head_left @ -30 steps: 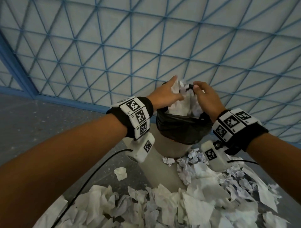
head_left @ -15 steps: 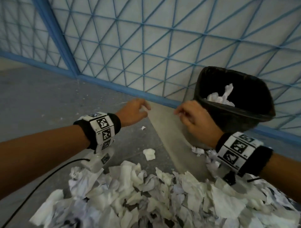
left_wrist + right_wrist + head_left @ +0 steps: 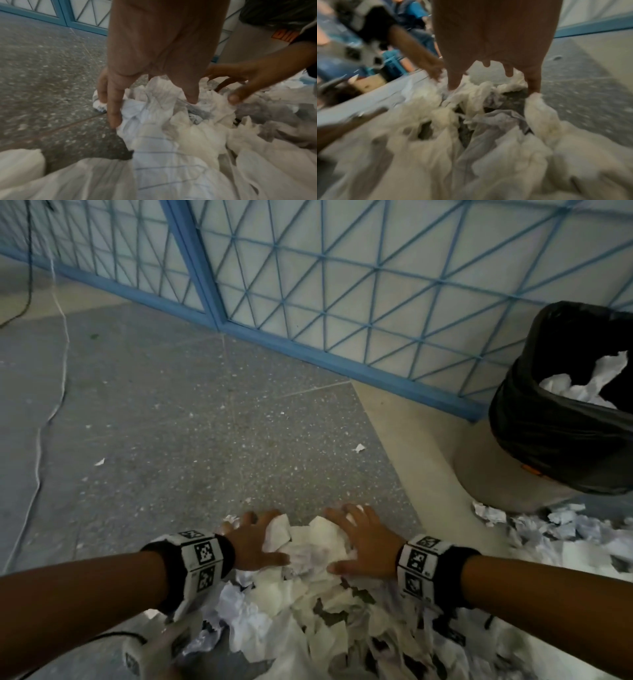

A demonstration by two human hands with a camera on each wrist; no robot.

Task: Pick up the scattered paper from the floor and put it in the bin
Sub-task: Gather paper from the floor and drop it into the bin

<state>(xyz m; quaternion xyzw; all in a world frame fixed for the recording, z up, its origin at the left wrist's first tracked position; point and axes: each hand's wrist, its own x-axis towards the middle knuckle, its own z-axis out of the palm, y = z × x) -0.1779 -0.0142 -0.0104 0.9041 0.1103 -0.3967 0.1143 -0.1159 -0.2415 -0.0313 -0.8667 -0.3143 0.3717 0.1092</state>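
A heap of crumpled white paper (image 3: 308,604) lies on the floor in front of me. My left hand (image 3: 267,537) and right hand (image 3: 346,539) rest palm down on its far end, fingers spread, with a bunch of paper between them. In the left wrist view the left hand (image 3: 152,108) points its nearly straight fingers (image 3: 114,119) down into the paper (image 3: 163,135). The blurred right wrist view shows the right hand (image 3: 493,83) with fingertips on the paper (image 3: 471,102). The bin (image 3: 548,446), lined with a black bag, stands at the right and holds some paper (image 3: 582,386).
A blue lattice wall panel (image 3: 342,285) runs behind the speckled grey floor (image 3: 171,422). Thin cables (image 3: 51,392) trail along the left. Small scraps (image 3: 359,448) lie on the floor. More paper (image 3: 555,529) spreads at the bin's foot.
Both hands left the bin's mouth, where they had dropped paper, swung down to the left and now lie on the heap. My view has tilted down toward the floor.
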